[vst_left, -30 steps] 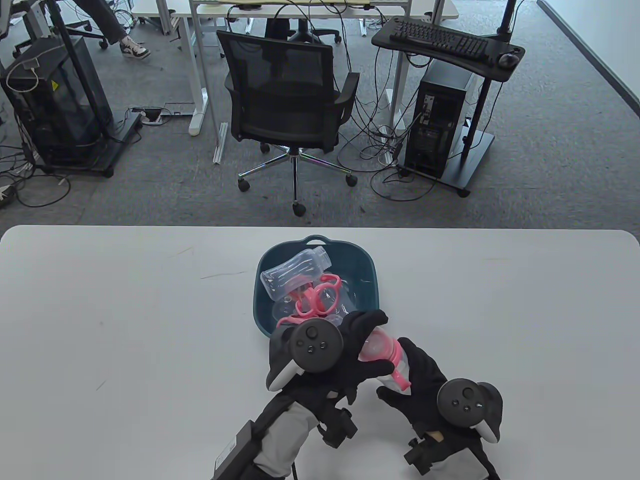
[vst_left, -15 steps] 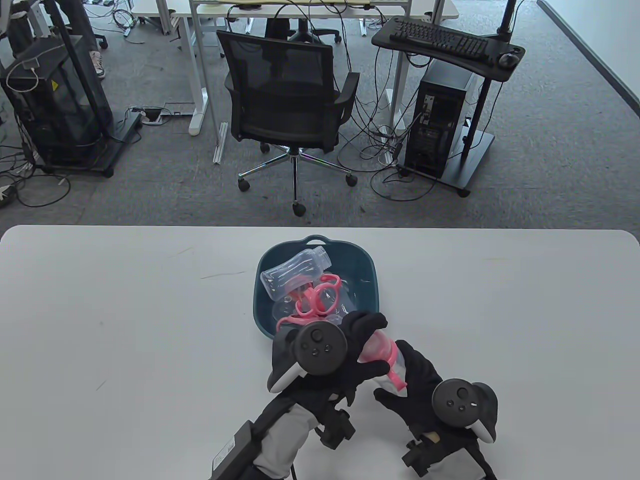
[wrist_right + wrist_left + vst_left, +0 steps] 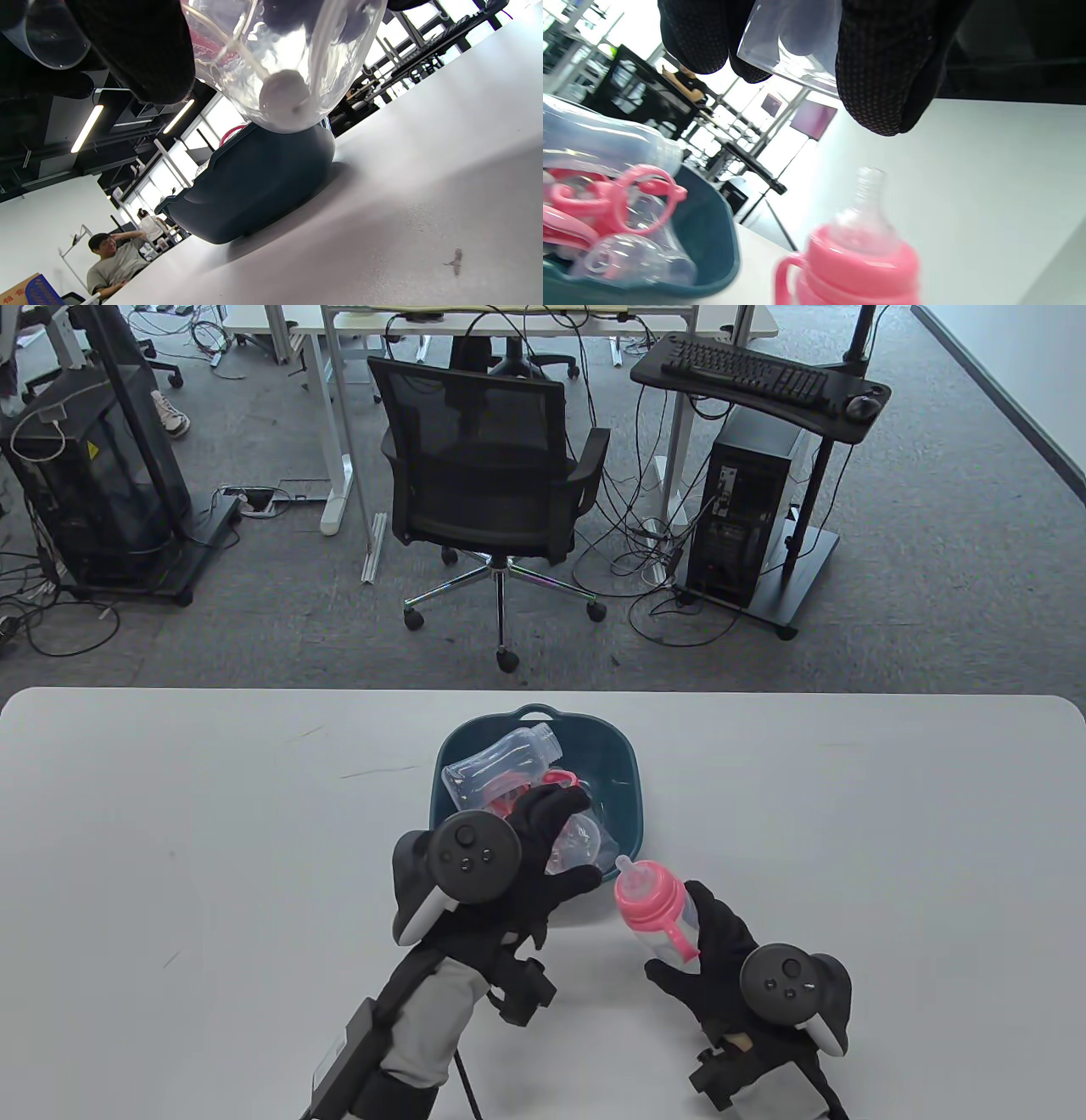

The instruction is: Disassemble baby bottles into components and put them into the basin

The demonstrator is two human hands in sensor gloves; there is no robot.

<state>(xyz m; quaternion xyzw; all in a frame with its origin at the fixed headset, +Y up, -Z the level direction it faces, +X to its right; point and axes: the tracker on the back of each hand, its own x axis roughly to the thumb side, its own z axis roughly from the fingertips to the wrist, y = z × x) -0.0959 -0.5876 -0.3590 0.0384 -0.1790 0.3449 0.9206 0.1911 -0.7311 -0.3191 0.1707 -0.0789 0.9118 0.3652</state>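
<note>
My right hand (image 3: 708, 943) grips a baby bottle (image 3: 653, 903) with a pink collar and clear nipple, held just above the table in front of the basin's right corner. Seen from below in the right wrist view, the bottle's clear base (image 3: 288, 63) shows a straw with a white weight inside. My left hand (image 3: 543, 848) holds a clear dome cap (image 3: 585, 840) over the near edge of the dark teal basin (image 3: 628, 763). The cap (image 3: 797, 38) sits pinched between fingertips (image 3: 878, 76). A clear bottle body (image 3: 505, 768) and pink handle rings (image 3: 556, 778) lie in the basin.
The basin stands mid-table near the far edge; the white table (image 3: 212, 857) stretches to both sides of it. Beyond the table's far edge are an office chair (image 3: 488, 475) and desks on grey carpet. A seated person (image 3: 112, 262) appears far off in the right wrist view.
My left hand has pulled the clear cap off the bottle and carried it left and away, over the basin. The bottle's nipple is now bare; the right hand has barely moved.
</note>
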